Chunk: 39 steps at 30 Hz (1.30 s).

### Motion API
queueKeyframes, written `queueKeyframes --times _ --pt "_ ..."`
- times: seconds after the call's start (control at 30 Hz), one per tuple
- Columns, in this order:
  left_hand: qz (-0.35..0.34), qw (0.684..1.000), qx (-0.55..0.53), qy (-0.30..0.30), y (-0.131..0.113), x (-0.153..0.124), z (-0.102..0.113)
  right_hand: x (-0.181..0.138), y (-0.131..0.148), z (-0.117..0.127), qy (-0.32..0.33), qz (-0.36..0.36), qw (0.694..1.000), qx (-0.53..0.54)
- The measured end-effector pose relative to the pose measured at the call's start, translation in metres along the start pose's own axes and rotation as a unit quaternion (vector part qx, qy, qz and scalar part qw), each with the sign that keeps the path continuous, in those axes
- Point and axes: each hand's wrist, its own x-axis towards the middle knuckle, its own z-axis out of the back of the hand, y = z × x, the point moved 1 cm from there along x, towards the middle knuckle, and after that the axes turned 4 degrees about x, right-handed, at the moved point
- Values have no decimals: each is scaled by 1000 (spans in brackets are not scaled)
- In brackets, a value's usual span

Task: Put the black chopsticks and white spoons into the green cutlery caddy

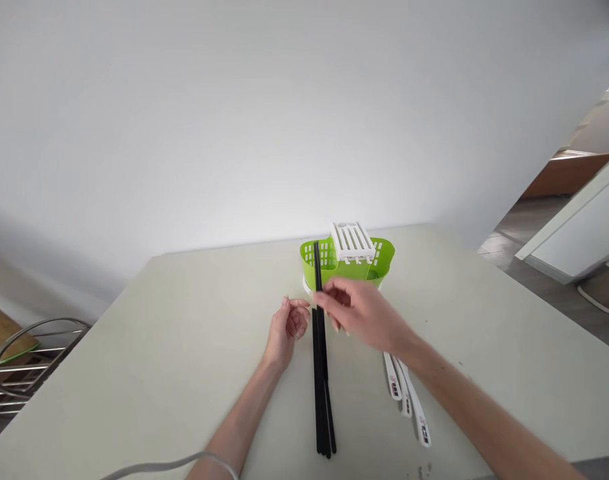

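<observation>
"Holding something, is that right hand (357,312)?"

"Yes, its thumb and fingertips are pinching black chopsticks (318,267), their upper ends showing before a green basket (353,271). I cannot tell how many."

"And the left hand (287,330)?"

"It is hovering just beside them, fingers half curled and gripping nothing. A black bundle (321,407) of more chopsticks is lying on the pale table (209,347), between the forearms."

"What else?"

"White handles (406,403) are poking out below the right forearm, and a white slotted rack (353,241) is sitting across the basket."
</observation>
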Motion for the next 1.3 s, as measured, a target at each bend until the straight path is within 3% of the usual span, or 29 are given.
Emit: queueKeyframes --times 0.2,0.33,0.6,0.87,1.13,1.3 --pt "26 999 6 -32 0 3 2 39 52 46 -139 122 983 8" --pt "19 1000 18 -15 1 1 3 74 59 67 -216 173 956 -97" --pt "23 999 36 -22 0 -1 2 127 31 75 -82 122 944 -296" --pt "33 999 37 -22 0 -1 2 162 13 54 17 113 935 -336" --pt "34 999 37 -10 2 1 2 187 5 45 131 59 911 -387" --pt "33 998 45 -7 2 2 3 197 -1 41 150 33 900 -407"
